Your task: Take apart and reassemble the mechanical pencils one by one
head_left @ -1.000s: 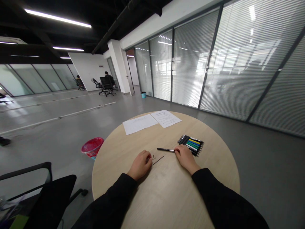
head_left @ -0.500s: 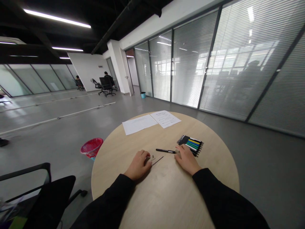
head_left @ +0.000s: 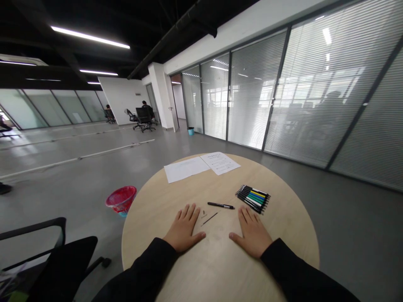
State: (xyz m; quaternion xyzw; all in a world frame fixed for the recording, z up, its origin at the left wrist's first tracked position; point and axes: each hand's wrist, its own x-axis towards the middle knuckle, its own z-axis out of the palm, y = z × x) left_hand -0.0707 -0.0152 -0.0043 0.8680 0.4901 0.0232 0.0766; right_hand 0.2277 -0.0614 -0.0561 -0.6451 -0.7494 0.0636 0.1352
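Note:
Both my hands lie flat on the round wooden table, fingers stretched out and holding nothing. My left hand rests beside a thin dark pen refill and a couple of tiny parts, too small to name surely. A black pen barrel lies on its side beyond the gap between the hands. Just past the fingertips of my right hand is a row of several pens, set side by side, with black, white, yellow, blue and green parts.
Two sheets of paper, one blank-looking and one printed, lie at the table's far edge. A red-lined bin stands on the floor to the left, near a black chair. People sit far back by office chairs.
My curled hands have flattened and spread on the table. The right hand has come away from the black pen and the pen row; the left has drawn back from the refill. The view tilted slightly.

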